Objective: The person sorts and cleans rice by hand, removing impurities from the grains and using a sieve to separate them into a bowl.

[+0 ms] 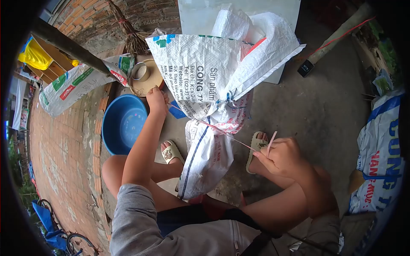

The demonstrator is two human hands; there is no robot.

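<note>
While my right hand (282, 155) grips the pink string (230, 135) taut, my left hand (157, 100) pinches its other end. I'd keep tension even round the sack (205, 85)

My left arm stretched out straight ahead of me, elbow nearly locked, and my left hand (157, 100) was curled shut at the far end of that reach, knuckles up. My right hand (281, 156) sat much closer in, just past my right knee, balled into a tight fist with the thumb pressed over the fingers. My right forearm was bent back toward me. Both knees were spread wide, the hands well apart.
</note>
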